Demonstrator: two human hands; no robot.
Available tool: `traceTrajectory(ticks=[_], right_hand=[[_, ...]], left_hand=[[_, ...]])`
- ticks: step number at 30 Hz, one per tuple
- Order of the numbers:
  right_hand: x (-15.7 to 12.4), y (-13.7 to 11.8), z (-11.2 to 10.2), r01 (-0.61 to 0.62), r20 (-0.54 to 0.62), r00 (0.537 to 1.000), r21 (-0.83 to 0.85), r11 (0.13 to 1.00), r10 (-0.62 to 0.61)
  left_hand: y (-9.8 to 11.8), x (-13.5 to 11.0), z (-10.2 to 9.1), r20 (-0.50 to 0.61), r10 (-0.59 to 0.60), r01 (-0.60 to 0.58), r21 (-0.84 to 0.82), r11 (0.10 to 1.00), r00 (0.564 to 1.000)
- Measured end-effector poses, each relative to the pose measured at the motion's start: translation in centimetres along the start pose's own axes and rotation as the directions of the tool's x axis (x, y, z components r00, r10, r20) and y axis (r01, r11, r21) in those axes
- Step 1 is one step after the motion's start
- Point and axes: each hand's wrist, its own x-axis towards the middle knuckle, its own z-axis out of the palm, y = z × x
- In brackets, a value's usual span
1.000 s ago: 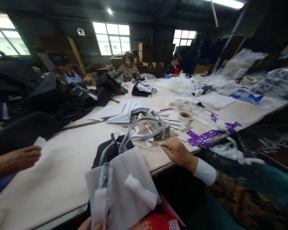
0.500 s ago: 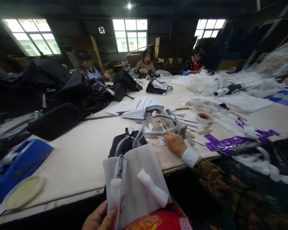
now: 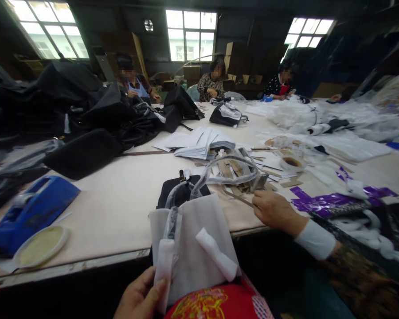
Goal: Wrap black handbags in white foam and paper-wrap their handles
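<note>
At the near edge of the table [image 3: 113, 208], at about six o'clock in the head view, the left hand [image 3: 138, 297] comes up from below, palm turned inward. Its thumb and curled fingers are closed round a foam-wrapped strap [image 3: 162, 266], which hangs down the front of a white foam sheet [image 3: 199, 217]. The sheet covers the near side of a black bag [image 3: 181, 192] that sits partly on the table edge and partly over a red cloth [image 3: 213, 303] on the lap. The bag's plastic-wrapped handle [image 3: 231, 166] arches up toward one o'clock.

At about three o'clock from the bag, the right hand [image 3: 274, 208] lies low over the table edge, knuckles up. The wrist is straight, in a white cuff and patterned sleeve. Its fingertips are pinched shut on the end of a thin cardboard strip [image 3: 237, 198], which points toward ten o'clock and into a heap of cardboard strips [image 3: 232, 170] under the handle.

Toward twelve o'clock lies a stack of white papers [image 3: 199, 144]. A tape roll [image 3: 291, 163] is at two o'clock, with purple film [image 3: 326, 201] just beyond the right hand. At nine o'clock, well apart, are a blue tape dispenser [image 3: 29, 212] and a round dish [image 3: 40, 246].
</note>
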Motion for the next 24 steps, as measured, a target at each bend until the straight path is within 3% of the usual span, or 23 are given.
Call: traceTrajectory(ticks=[3, 5, 12, 15, 19, 21, 22, 24], right_hand=[[-2.2, 0.9, 0.3, -0.044, 0.139, 0.989, -0.018, 0.999, 0.046], [-2.1, 0.2, 0.5, -0.088, 0.128, 0.988, 0.005, 0.996, 0.086], [4.6, -4.9, 0.9, -0.271, 0.057, 0.962, 0.287, 0.919, 0.266], [6.0, -5.1, 1.1, -0.258, 0.045, 0.964, 0.388, 0.885, 0.262], [5.1, -3.9, 1.1, -0.230, 0.070, 0.970, 0.579, 0.782, 0.233], [3.8, -3.3, 1.0, -0.227, 0.102, 0.969, 0.726, 0.648, 0.226], [3.1, -3.1, 0.9, -0.225, 0.123, 0.966, 0.835, 0.503, 0.227], [1.7, -3.1, 0.7, -0.200, 0.181, 0.960, 0.978, 0.068, 0.216]], left_hand=[[0.3, 0.0, 0.4, -0.036, -0.033, 0.031, -0.050, 0.998, 0.999], [0.8, 0.0, 0.9, -0.047, -0.049, 0.045, -0.085, 0.995, 0.998], [1.1, -0.5, 1.4, -0.070, -0.014, 0.011, -0.046, 0.999, 0.997], [0.5, -0.2, 0.7, -0.007, -0.001, 0.001, -0.012, 1.000, 1.000], [-0.3, 0.4, -0.1, 0.018, 0.016, -0.016, 0.002, 1.000, 1.000], [-0.5, 0.5, -0.1, 0.034, 0.001, 0.000, -0.027, 1.000, 0.999], [-0.4, 0.4, 0.0, 0.029, -0.011, 0.012, -0.047, 0.999, 1.000], [-0.1, 0.3, 0.4, -0.010, -0.030, 0.029, -0.077, 0.997, 1.000]])
